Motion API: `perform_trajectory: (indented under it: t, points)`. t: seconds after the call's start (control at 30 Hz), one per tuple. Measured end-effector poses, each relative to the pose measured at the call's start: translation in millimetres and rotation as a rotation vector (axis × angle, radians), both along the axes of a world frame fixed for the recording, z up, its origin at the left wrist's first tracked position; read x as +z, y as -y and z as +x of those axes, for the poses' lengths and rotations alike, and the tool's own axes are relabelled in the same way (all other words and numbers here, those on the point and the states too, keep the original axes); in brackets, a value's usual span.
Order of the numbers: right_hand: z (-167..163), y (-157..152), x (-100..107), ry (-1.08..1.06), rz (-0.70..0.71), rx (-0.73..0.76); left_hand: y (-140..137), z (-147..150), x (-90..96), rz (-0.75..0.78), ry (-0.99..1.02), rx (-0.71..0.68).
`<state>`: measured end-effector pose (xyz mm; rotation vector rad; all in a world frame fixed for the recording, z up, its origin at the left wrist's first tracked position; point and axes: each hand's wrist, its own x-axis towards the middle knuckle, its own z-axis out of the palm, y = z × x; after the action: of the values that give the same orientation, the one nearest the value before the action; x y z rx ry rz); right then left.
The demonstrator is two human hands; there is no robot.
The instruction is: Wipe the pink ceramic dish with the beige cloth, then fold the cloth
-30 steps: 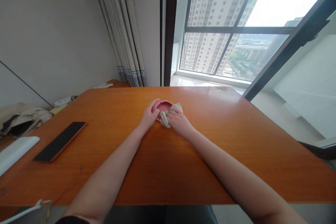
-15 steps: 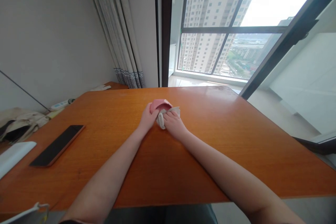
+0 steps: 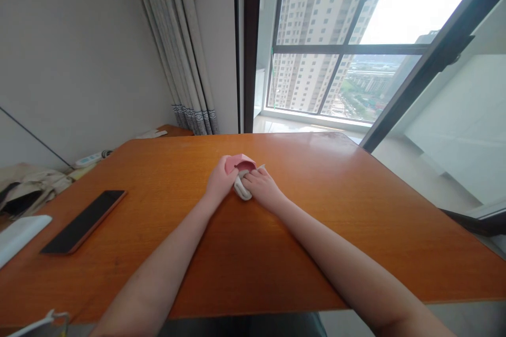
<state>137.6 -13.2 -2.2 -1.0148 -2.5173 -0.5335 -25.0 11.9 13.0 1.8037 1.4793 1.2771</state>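
My left hand [image 3: 221, 178] is closed around the left side of a small pink container [image 3: 240, 161], perhaps a bowl or cup, tilted with its opening toward me. A crumpled whitish cloth [image 3: 242, 188] sits at that opening, partly under my fingers. My right hand [image 3: 263, 185] grips the cloth and presses it against the near rim of the pink container. A corner of the cloth shows beyond the right fingers. The fingertips of my right hand are partly hidden in the folds. Both hands are just above the middle of the wooden table [image 3: 316, 221].
To the left lies a black phone-like slab [image 3: 85, 221] with a reddish edge, beside a white object [image 3: 23, 237]. Bunched beige fabric [image 3: 31, 189] and a power strip [image 3: 93, 159] are farther left. A curtain [image 3: 177, 52] and a large window [image 3: 328, 84] stand beyond the table.
The cloth has shifted slightly toward me and is bunched more; less of it shows past my right hand. The pink container has turned a little in my left hand.
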Motion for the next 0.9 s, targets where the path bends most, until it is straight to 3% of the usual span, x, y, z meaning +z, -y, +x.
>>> perform_trajectory:
  t: [0.23,0.4,0.53,0.7,0.8,0.9]
  points:
    - [-11,11,-7,-0.204,-0.064,-0.065,21,26,-2.0,0.056,0.332,0.061]
    - [-1,16,3,-0.238,-0.178,0.087,16,18,-10.3,0.067,0.329,0.049]
    - [8,15,13,-0.351,-0.069,0.091,4,2,-15.3,0.092,0.312,0.123]
    - [0,13,8,-0.158,-0.132,0.167,1,2,-14.5,0.026,0.251,0.073]
    - [-1,8,4,-0.072,-0.14,0.122,4,7,-12.9,-0.031,0.23,0.047]
    - [4,4,3,-0.042,-0.111,0.079,8,15,-17.9,-0.077,0.337,0.068]
